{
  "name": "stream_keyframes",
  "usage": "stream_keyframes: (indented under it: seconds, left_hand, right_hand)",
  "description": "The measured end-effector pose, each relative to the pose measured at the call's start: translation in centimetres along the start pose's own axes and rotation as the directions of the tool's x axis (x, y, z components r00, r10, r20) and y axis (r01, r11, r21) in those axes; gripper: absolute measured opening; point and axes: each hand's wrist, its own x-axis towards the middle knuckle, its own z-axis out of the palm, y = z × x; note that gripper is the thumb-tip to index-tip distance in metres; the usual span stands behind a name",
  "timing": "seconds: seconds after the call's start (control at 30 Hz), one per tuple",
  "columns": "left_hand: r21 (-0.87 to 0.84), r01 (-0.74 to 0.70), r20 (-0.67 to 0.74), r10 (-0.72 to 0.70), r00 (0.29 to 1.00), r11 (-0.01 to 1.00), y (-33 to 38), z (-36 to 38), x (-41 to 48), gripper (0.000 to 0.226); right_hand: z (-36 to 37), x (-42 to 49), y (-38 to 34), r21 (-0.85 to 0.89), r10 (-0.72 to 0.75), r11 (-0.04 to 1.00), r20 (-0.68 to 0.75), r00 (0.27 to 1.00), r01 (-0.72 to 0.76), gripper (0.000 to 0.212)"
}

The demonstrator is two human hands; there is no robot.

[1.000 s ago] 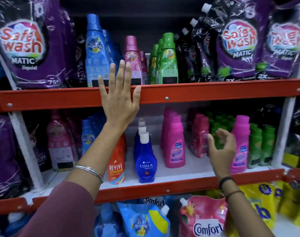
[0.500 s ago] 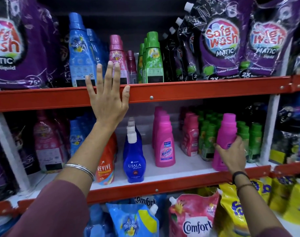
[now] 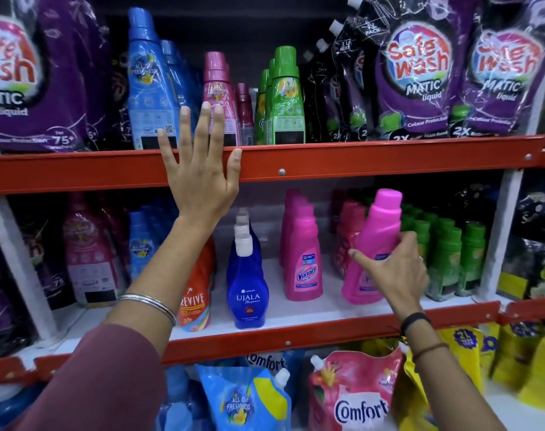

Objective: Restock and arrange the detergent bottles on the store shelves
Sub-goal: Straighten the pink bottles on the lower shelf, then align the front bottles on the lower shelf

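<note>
While the left hand (image 3: 199, 172) lies flat and spread against the red metal shelf rail (image 3: 358, 160), holding nothing, the right hand (image 3: 395, 269) wraps the tilted pink plastic detergent bottle (image 3: 376, 241); bottle on the middle shelf, at four o'clock from the left hand.

We see a shelf rail (image 3: 358, 161) of painted metal, orange-red and smooth with a dull sheen, a bright screw head (image 3: 282, 172) set in it. The pink bottle (image 3: 375, 244) near the middle shelf's front edge is smooth, glossy plastic. The purple pouches (image 3: 417, 73) at the upper shelf's right end look like crinkled, shiny film. The bangle (image 3: 149, 301) is polished metal; the sleeve (image 3: 87, 384) is matt maroon cloth.
</note>
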Motion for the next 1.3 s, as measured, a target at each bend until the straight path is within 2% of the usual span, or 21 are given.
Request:
stream_keyframes:
  seconds: [0.2, 0.33, 0.6, 0.77, 0.87, 0.97, 1.03, 1.1, 1.17, 1.3]
  left_hand:
    - [-0.004, -0.016, -0.02, 0.015, 1.0, 1.0, -0.2, 0.1, 0.0, 0.057]
    - [0.0, -0.019, -0.049, 0.019, 0.999, 1.0, -0.2, 0.3, 0.0, 0.056]
    - [0.005, -0.033, -0.065, 0.033, 0.997, 0.999, -0.3, 0.5, 0.0, 0.055]
    - [-0.003, -0.033, -0.051, 0.033, 0.998, 0.999, -0.2, 0.4, -0.1, 0.054]
    - [-0.039, -0.028, -0.026, 0.027, 0.999, 0.999, 0.0, 0.0, -0.7, 0.053]
    - [-0.205, -0.062, -0.016, 0.059, 0.998, 0.977, 1.4, -0.6, -3.1, 0.051]
    - [-0.334, -0.083, -0.004, 0.087, 0.996, 0.939, 3.1, -1.0, -5.3, 0.05]
    - [-0.433, -0.087, 0.028, 0.11, 0.994, 0.897, 5.0, -1.3, -7.8, 0.049]
    - [-0.525, -0.039, 0.089, 0.1, 0.991, 0.85, 6.9, -1.4, -10.3, 0.049]
    - [-0.648, 0.174, 0.276, 0.016, 0.961, 0.741, 9.7, -1.0, -15.1, 0.049]
  right_hand:
    - [3.1, -3.1, -3.7, 0.015, -0.065, 0.998, 0.107, 0.992, 0.064, 0.08]
    - [5.0, -4.5, -4.5, -0.046, -0.079, 0.995, 0.152, 0.985, 0.087, 0.082]
    - [6.9, -5.9, -4.8, -0.133, -0.043, 0.989, 0.199, 0.979, 0.07, 0.085]
    - [6.7, -6.2, -5.1, -0.165, -0.059, 0.982, 0.214, 0.975, 0.096, 0.081]
    - [6.1, -6.3, -4.9, -0.169, -0.075, 0.978, 0.241, 0.968, 0.118, 0.085]
    - [5.4, -6.5, -4.2, -0.037, -0.059, 0.997, 0.278, 0.959, 0.072, 0.085]
    - [4.8, -6.7, -3.5, 0.152, -0.045, 0.988, 0.305, 0.951, -0.002, 0.08]
    - [4.3, -6.9, -2.8, 0.337, -0.027, 0.937, 0.336, 0.941, -0.094, 0.072]
    - [3.8, -7.1, -2.2, 0.456, 0.009, 0.869, 0.375, 0.927, -0.193, 0.066]
    - [3.2, -7.5, -1.2, 0.534, 0.037, 0.78, 0.48, 0.877, -0.326, 0.037]
